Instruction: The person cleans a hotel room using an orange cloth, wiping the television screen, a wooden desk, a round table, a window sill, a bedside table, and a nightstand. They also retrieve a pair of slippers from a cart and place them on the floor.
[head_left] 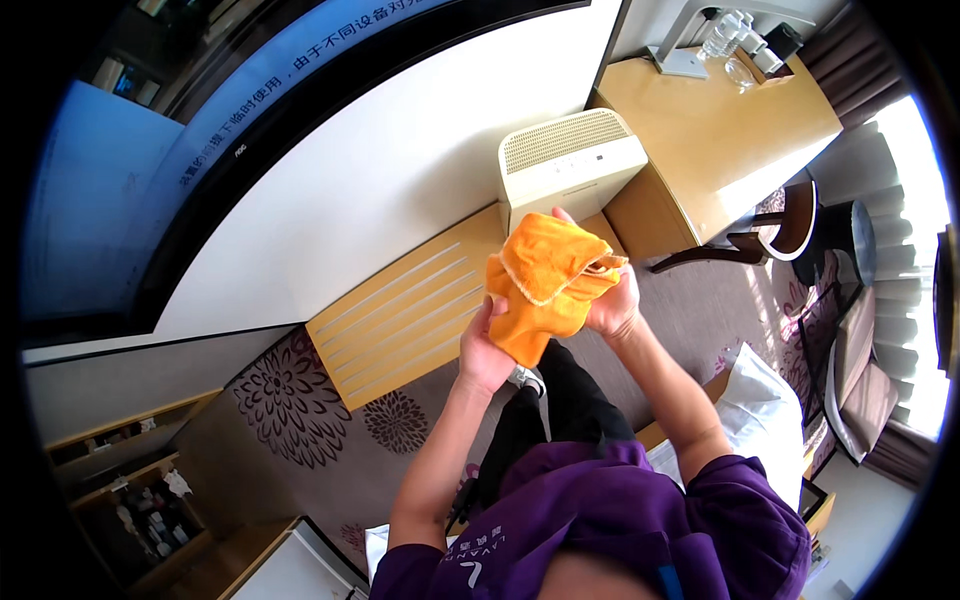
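An orange cleaning cloth (548,285), folded over with a pale stitched edge, is held up in front of me between both hands. My left hand (486,345) grips its lower left side, the thumb on top and the other fingers hidden beneath. On the right side, my right hand (612,300) has the cloth bunched in its grasp, with a fingertip showing above the far edge. Just beyond the cloth stands a cream air purifier (575,160) with a grille on top.
A slatted wooden luggage bench (400,320) runs along the wall under a large screen (110,190). To the right are a wooden desk (720,130) with a lamp (685,60) and a chair (790,225). White bedding (755,400) lies close by my right arm. Patterned carpet (290,400) covers the floor.
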